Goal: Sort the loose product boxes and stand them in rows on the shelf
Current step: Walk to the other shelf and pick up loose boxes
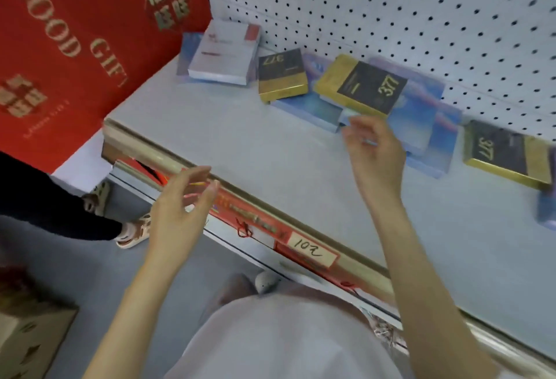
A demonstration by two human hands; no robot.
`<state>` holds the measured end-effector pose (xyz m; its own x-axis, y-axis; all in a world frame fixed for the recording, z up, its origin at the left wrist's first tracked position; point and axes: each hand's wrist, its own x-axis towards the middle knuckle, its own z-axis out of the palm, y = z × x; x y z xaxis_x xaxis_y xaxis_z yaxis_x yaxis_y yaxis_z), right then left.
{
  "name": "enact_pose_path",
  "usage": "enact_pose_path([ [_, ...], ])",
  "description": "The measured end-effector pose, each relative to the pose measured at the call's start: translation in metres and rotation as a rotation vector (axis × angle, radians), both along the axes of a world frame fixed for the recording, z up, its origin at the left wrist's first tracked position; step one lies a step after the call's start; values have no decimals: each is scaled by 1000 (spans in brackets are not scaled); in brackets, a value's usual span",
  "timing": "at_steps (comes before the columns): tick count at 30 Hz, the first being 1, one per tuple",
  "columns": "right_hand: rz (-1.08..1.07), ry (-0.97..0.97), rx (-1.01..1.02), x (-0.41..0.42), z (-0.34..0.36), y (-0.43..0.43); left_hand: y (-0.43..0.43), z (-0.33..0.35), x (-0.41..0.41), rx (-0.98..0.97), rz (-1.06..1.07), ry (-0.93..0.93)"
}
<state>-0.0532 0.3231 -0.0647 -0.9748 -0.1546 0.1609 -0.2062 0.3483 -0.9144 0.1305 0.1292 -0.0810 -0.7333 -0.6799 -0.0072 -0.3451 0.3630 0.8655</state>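
Shelf (270,168): I see a grey deck running diagonally, its front rail nearest me.
Red gift box (75,47): stands against the shelf's left end.
Pegboard (391,2): rises from the shelf's back edge.
Blue boxes (421,126): lie flat and overlapping along the back of the shelf; too blurred for me to count.
White box (224,56): flat on a blue one at the shelf's back left corner, long axis running back to front.
Right gold-and-black box (508,153): flat at the shelf's right, long axis along the shelf.
Middle gold-and-black box (361,86): tilted on the blue boxes, long axis along the shelf, gold end left, "377" end right.
Left gold-and-black box (281,76): flat, gold band towards the shelf front.
Right hand (376,150): over the shelf, fingers loosely curled at the blue boxes; I cannot tell if it grips one.
Left hand (180,201): over the shelf's front rail, fingers relaxed, holding nothing.
Price tag (310,250): handwritten, on the shelf's front rail.
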Motion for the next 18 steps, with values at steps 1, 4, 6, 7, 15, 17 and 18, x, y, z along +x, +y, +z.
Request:
enact_pose_path([
  [1, -55, 64, 13, -17, 3, -2, -6, 0, -13, -19, -42, 0],
  [4, -120, 201, 184, -66, 10, -2, -23, 4, -61, -75, -199, -15],
  [6, -81, 185, 381, -94, 15, -4, -35, 8, -94, -133, -323, -28],
  [7, -60, 126, 457, -105, 16, -5, -40, 11, -109, -156, -387, -36],
  [15, -247, -125, 766, -120, 0, 0, -63, 17, -170, 102, -580, -4],
  [17, -349, -114, 737, -108, 1, -2, -60, 16, -173, 195, -601, -10],
  [18, -396, -102, 709, -101, 0, -3, -58, 16, -173, 240, -614, -15],
])
